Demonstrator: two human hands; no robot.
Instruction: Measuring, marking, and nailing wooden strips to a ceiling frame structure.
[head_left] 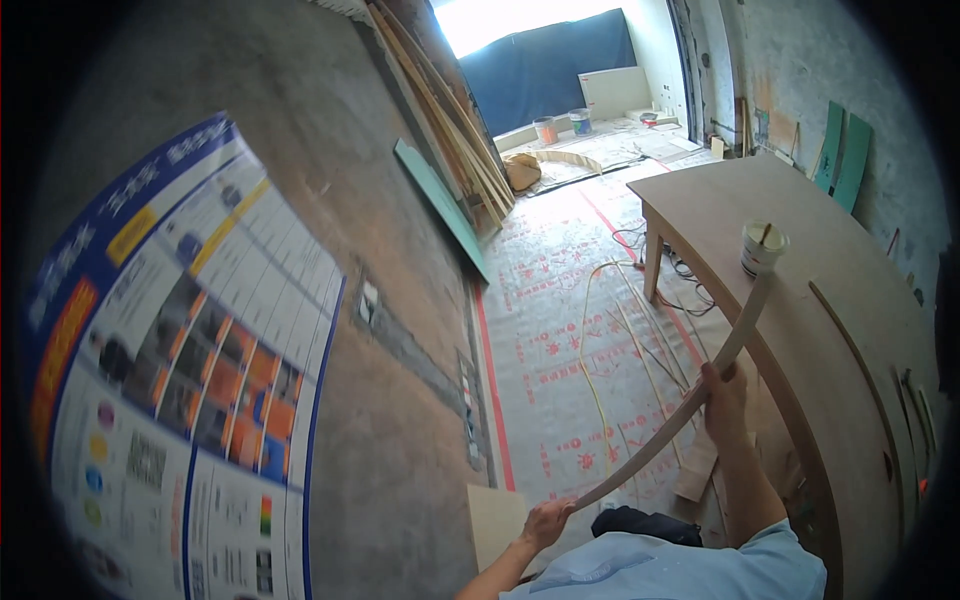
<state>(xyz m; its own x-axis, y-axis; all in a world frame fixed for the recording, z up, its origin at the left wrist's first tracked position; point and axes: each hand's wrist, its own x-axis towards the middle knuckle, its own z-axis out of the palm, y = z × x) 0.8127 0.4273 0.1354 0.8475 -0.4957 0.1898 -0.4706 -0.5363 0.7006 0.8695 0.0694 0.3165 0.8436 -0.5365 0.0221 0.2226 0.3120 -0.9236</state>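
While light pours in from the far end of the room, the person in the pale blue shirt (pixel 660 570) holds a long, flexible brown strip (pixel 672 428) slantwise in front of the body. Its near end is pinched in the left hand (pixel 548 522), low down by the shirt; the right hand (pixel 725 392) grips it further along — fingers wrapped round it, beside the table's edge. Beyond that fist the strip bends upward, its far end over the wooden table (pixel 740 190), just by a white tub (pixel 762 250) with a stick in it. Whether that end touches the tub, I can't tell. Printed sheeting (pixel 530 340) covers the floor, and to the left a green board (pixel 440 212) leans on the wall — a big poster (pixel 140 390) hangs nearer.
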